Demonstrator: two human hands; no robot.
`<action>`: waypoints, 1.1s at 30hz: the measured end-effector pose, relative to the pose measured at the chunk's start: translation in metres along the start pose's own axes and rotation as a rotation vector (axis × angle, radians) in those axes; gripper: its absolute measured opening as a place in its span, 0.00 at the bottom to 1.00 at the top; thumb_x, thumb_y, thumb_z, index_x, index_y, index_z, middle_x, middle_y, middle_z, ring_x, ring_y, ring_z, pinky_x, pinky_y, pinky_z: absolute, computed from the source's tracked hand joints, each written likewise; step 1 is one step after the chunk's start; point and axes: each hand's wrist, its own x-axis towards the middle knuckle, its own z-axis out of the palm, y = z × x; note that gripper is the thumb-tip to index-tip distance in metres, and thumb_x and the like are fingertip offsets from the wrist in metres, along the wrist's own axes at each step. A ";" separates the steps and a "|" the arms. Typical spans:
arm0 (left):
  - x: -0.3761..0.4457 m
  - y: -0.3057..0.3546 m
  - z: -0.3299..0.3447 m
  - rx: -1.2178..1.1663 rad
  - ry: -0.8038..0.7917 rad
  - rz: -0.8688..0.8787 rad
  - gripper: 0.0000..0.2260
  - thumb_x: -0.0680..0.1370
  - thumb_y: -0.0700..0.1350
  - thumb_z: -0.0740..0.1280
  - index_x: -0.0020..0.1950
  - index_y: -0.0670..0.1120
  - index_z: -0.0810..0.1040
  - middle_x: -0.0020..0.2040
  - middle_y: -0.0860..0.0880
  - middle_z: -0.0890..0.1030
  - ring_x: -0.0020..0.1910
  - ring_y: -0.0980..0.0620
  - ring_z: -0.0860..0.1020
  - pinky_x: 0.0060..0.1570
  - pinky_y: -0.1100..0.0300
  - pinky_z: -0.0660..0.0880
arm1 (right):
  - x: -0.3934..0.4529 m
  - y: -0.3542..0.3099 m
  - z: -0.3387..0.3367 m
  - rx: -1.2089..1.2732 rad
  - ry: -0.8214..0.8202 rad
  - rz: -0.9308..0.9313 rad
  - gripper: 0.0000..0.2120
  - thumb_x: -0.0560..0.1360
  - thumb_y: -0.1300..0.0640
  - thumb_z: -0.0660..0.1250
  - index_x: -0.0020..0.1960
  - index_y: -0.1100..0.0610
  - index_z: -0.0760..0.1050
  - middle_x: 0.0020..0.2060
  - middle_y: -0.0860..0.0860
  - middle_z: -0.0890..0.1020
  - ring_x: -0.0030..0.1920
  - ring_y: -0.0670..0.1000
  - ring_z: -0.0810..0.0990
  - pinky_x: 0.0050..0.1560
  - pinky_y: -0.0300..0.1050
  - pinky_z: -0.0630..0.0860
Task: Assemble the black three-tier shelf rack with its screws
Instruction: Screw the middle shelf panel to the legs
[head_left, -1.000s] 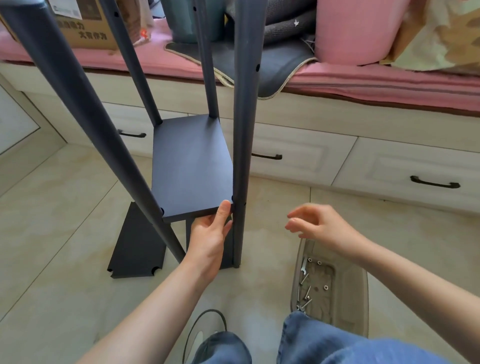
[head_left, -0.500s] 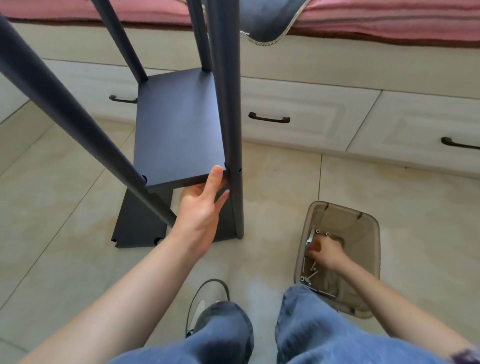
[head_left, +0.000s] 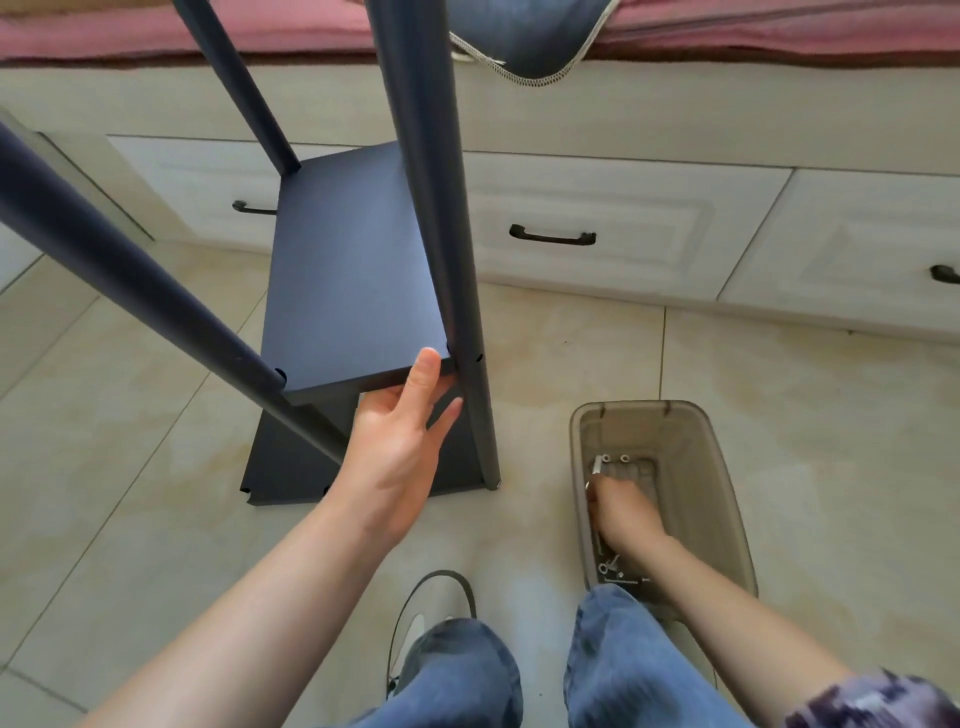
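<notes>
Left hand (head_left: 397, 447) grips the front edge of the black shelf (head_left: 348, 270), thumb on top, fingers under, just left of the upright pole (head_left: 441, 234). Right hand (head_left: 621, 512) is down inside the plastic bin (head_left: 727, 499) among screws (head_left: 610, 566), fingers curled; can't tell if it holds one.

The left hand (head_left: 397, 441) holds the front edge of a black shelf board (head_left: 353, 280), thumb on top and fingers underneath, just beside the front right pole (head_left: 441, 249). Another black board (head_left: 291, 462) lies on the tiled floor (head_left: 571, 343) below. The right hand (head_left: 621, 512) reaches into a translucent plastic bin (head_left: 727, 493) that holds screws (head_left: 610, 566).
</notes>
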 end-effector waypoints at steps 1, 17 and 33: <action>0.000 0.000 -0.002 -0.012 0.004 -0.011 0.10 0.77 0.56 0.65 0.44 0.58 0.87 0.58 0.50 0.86 0.62 0.54 0.82 0.65 0.53 0.73 | 0.001 -0.006 0.000 -0.012 0.001 -0.006 0.14 0.80 0.65 0.55 0.62 0.59 0.74 0.56 0.60 0.81 0.56 0.61 0.80 0.52 0.50 0.78; -0.037 0.017 -0.036 -0.249 0.247 -0.168 0.16 0.86 0.47 0.59 0.70 0.39 0.72 0.56 0.41 0.86 0.57 0.47 0.84 0.63 0.52 0.75 | -0.022 -0.017 -0.020 -0.051 0.052 -0.115 0.11 0.80 0.65 0.56 0.59 0.59 0.72 0.54 0.58 0.80 0.54 0.60 0.79 0.51 0.49 0.76; -0.044 0.032 -0.027 -0.186 0.182 -0.220 0.12 0.84 0.46 0.64 0.64 0.44 0.79 0.57 0.49 0.86 0.59 0.53 0.83 0.65 0.55 0.73 | -0.158 -0.118 -0.175 0.863 0.250 -0.596 0.05 0.76 0.61 0.71 0.45 0.51 0.79 0.38 0.46 0.83 0.39 0.45 0.82 0.41 0.35 0.77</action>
